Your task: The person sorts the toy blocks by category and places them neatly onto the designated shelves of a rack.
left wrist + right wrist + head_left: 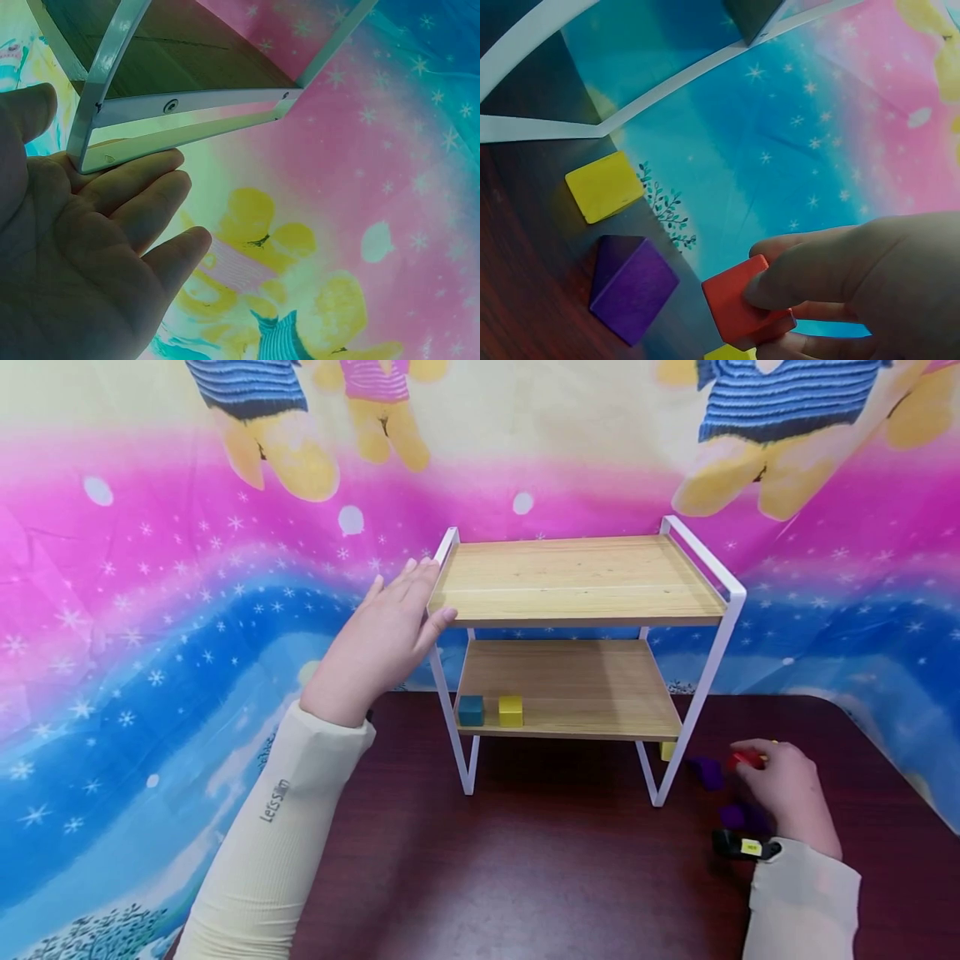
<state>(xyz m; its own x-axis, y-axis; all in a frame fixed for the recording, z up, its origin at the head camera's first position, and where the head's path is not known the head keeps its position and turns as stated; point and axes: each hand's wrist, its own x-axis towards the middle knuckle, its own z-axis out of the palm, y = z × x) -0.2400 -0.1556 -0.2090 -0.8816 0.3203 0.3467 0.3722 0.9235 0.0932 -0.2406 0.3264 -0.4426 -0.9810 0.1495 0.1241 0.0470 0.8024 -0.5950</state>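
A two-tier shelf rack (577, 578) with wooden boards and a white metal frame stands on the table. My left hand (382, 639) lies against its upper left side, fingers extended, thumb near the top board's front corner. The palm (75, 262) and fingers meet the white frame in the left wrist view. To the right of the rack, my right hand (795, 785) pinches a red block (735, 300) between thumb and fingers. On the lower board sit a teal cube (471, 711) and a yellow cube (511, 712), side by side near the left front.
Purple blocks (707, 772) lie on the dark table (525, 868) by the right hand; one purple block (634, 289) looks wedge-shaped. A yellow block (605, 187) is near the rack's right leg, another yellow block (731, 353) partly hidden. A printed cloth (187, 610) hangs behind.
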